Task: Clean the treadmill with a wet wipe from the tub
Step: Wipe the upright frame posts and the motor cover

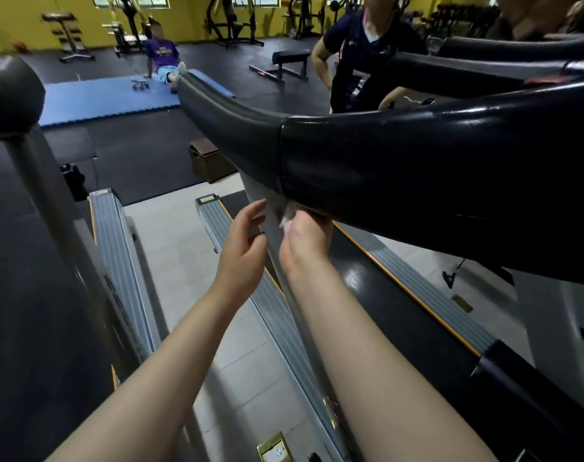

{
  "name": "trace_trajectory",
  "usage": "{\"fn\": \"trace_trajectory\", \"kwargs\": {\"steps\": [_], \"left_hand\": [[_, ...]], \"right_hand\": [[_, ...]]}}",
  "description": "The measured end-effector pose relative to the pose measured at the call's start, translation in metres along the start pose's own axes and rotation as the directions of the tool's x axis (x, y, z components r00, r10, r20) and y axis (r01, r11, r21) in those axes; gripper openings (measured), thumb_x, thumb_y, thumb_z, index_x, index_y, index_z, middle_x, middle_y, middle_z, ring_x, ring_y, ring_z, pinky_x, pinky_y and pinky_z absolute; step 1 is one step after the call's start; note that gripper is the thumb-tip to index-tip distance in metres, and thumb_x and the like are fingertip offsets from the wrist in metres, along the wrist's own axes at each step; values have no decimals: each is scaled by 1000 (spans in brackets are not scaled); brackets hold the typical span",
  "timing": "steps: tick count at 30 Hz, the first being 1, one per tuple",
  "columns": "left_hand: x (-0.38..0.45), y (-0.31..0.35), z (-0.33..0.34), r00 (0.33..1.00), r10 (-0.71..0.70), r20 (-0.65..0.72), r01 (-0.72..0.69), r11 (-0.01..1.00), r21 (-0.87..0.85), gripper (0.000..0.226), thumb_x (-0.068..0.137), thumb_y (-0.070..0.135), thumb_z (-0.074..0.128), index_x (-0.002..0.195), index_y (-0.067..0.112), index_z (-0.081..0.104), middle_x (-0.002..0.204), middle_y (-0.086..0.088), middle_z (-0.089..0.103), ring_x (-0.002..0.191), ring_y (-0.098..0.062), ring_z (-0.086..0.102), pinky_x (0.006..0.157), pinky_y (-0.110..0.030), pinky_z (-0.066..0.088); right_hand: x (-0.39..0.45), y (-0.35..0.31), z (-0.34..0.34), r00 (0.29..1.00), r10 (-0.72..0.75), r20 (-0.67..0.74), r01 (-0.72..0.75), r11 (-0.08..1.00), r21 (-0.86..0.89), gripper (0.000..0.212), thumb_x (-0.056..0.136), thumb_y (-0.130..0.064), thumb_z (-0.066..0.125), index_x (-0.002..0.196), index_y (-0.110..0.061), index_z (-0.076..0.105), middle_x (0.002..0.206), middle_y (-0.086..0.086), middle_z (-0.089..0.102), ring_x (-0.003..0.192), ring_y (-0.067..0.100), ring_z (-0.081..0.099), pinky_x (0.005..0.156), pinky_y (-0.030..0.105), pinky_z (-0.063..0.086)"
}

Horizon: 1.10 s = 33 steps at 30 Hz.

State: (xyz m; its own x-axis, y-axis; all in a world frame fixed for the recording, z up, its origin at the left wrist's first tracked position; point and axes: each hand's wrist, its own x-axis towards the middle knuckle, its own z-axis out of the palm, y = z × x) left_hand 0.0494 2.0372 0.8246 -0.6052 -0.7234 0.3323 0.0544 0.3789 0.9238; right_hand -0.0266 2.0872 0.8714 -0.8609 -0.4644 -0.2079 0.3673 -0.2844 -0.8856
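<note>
At nine o'clock of the grey metal treadmill upright (273,235), the left hand (242,248) curls loosely, grasping nothing. At three o'clock, the right hand (305,240) pinches the crumpled white wet wipe (288,217) against it: limp, light, slippery, probably best bunched in fingertips.

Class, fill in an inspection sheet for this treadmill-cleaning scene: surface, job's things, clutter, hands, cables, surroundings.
Surface: grey treadmill upright under the black handrail; black belt beside it.
Job's things: white wet wipe bunched at the upright; tub not seen.
Clutter: brown box on the floor beyond the treadmill.
Hands: right hand closed on the wipe, under the handrail; left hand open, fingers at the upright, holding nothing.
Cables: nothing seen clearly.
Surroundings: gym; a person sitting on a blue mat; another person standing near a bench; yellow walls.
</note>
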Motion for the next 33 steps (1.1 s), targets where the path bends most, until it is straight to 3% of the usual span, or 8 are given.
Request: {"fn": "trace_trajectory", "kwargs": {"steps": [5,8,10,16,19,23,26,33], "left_hand": [[7,22,-14,998,63,24,-62,997,-35,51,92,-6,44,133,24,48,127,19,54,116,9,52,98,-12,42],[9,30,-17,992,118,40,-118,993,-10,54,85,6,42,136,24,48,132,12,54,124,-3,52,109,-30,43],[11,37,-15,981,189,42,-190,981,25,60,82,3,41,140,17,47,142,0,50,133,-9,46,112,-43,40],[11,65,5,867,485,116,-499,840,213,68,77,8,45,146,5,42,157,-11,32,148,-21,27,122,-43,22],[9,72,17,864,493,102,-503,841,200,73,79,4,43,151,5,34,161,-13,25,151,-22,20,124,-39,16],[-12,65,30,826,548,130,-563,799,211,73,80,0,43,152,1,29,162,-20,19,152,-31,17,124,-46,17],[-27,63,41,759,629,167,-651,729,212,69,81,-6,44,148,-7,32,158,-29,20,149,-42,18,119,-58,21],[-45,74,60,749,653,113,-662,725,192,68,79,-11,42,147,-12,31,156,-33,21,148,-46,18,120,-59,20]], "right_hand": [[-17,-23,-12,965,257,50,-260,909,326,17,99,-6,50,105,2,63,114,15,65,96,19,59,58,3,39],[-26,-34,-23,924,340,173,-371,697,614,37,101,-4,39,74,1,63,72,15,62,86,25,59,60,16,47],[-17,-35,-32,894,400,203,-416,570,708,26,95,11,35,90,9,60,80,23,60,90,31,61,61,33,56],[-12,-19,-27,927,351,129,-358,730,582,21,88,7,41,92,-1,60,74,16,62,56,23,63,64,26,58],[-22,-12,-32,940,269,209,-340,717,608,14,80,0,47,83,-1,60,75,14,58,64,22,61,96,20,45],[-43,-27,-62,965,149,218,-260,680,686,16,70,-13,68,56,-7,64,59,9,62,54,22,62,62,25,52],[-55,-51,-95,976,181,118,-209,655,726,36,82,-13,56,48,-7,62,57,4,60,56,18,57,67,25,44],[-75,-66,-93,987,144,71,-159,812,561,16,94,-16,44,100,-12,58,71,7,63,59,21,62,55,24,52]]}}
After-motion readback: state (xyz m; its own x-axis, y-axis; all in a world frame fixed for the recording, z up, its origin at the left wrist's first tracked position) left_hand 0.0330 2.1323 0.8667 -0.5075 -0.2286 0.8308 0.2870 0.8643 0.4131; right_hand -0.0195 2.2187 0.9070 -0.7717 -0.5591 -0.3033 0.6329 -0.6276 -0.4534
